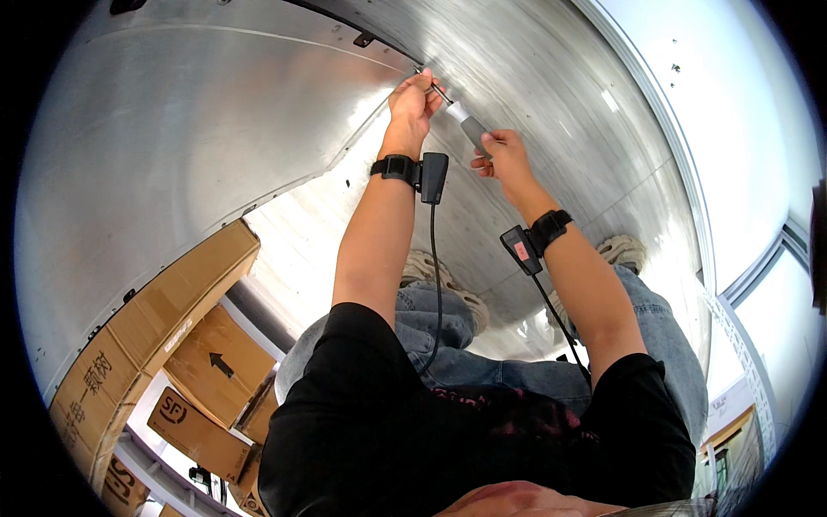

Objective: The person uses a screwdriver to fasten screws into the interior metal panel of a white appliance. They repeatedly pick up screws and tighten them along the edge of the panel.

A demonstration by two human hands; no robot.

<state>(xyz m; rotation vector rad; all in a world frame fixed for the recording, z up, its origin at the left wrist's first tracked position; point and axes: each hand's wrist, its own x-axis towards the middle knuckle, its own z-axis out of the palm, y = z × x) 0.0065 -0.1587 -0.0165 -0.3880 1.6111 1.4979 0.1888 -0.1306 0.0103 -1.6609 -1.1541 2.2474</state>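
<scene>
The screwdriver [466, 124] is aimed toward the metal panel [207, 112], its handle [475, 137] enclosed by the right grip [510, 160]; through skewed pressure, the left grip [410, 107] (curled by the shaft [442, 94], contents unclear) could be jabbed.

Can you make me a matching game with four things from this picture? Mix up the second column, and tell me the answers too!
Column one:
1. Left hand
2. Right hand
3. T-shirt
4. Cardboard boxes

Column two:
a. brown, at the picture's lower left
b. on the handle of the screwdriver
c. by the screwdriver's thin metal shaft, beyond the handle
d. black, with short sleeves

Right pairs: 1-c, 2-b, 3-d, 4-a
</scene>
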